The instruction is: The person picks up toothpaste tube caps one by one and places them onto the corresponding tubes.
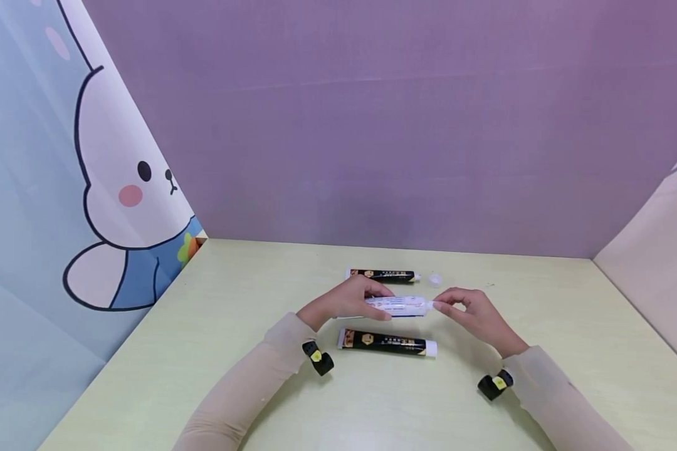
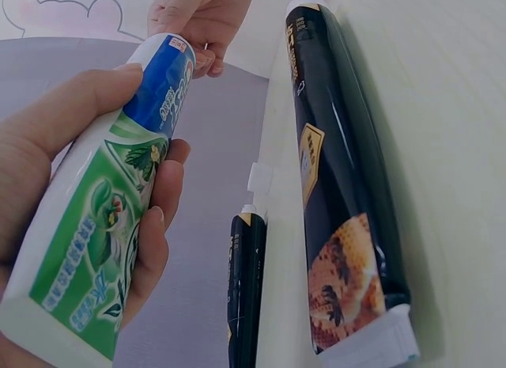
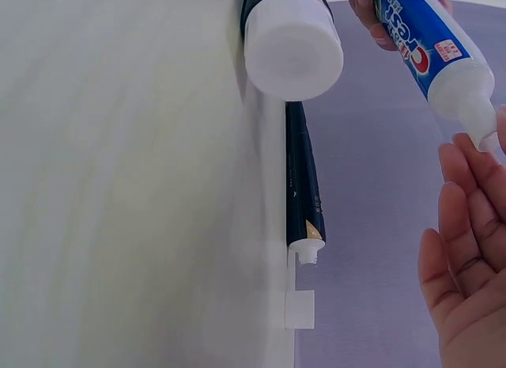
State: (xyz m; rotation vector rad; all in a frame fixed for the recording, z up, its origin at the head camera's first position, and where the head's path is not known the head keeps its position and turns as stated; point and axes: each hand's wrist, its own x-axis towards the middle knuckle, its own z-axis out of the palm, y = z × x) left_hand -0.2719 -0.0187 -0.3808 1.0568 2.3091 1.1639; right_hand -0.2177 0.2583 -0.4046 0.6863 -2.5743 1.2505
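A white, green and blue toothpaste tube (image 2: 103, 218) is in my left hand (image 1: 354, 297), thumb on one side and fingers curled round the other. It points to the right, its white tip (image 3: 474, 119) at the right end. My right hand (image 1: 476, 318) pinches the small white cap (image 3: 485, 141) at that tip between thumb and index finger; the fingertips partly hide it. The other right fingers are loosely bent. Nearer me lies a black toothpaste tube (image 1: 388, 343) with its white cap on. Behind the left hand lies another black tube (image 1: 388, 276), its nozzle bare.
A loose white cap (image 1: 435, 279) stands on the table just right of the far black tube's nozzle. The pale wooden table (image 1: 248, 275) runs back to a purple wall (image 1: 395, 138). A curtain with a cartoon rabbit (image 1: 130, 188) hangs on the left.
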